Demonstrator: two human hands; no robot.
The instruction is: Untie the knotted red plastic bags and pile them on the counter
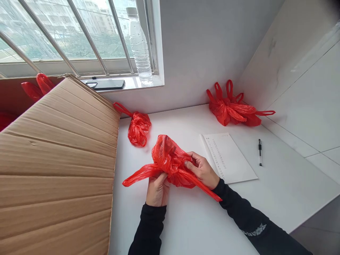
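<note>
A crumpled red plastic bag is held between both hands over the white table. Its two long twisted ends spread out, one to the left and one toward the lower right. My left hand grips the underside near the middle, the thumb on top and the other fingers partly hidden by the plastic. My right hand pinches the bag's right side between thumb and fingers. Behind it, a smaller knotted red bag rests on the table. Several red bags lie bunched at the back right.
A large cardboard box stands at the left, with red bags inside. An open notebook and a pen lie on the white table. The windowsill bears a bottle and a phone.
</note>
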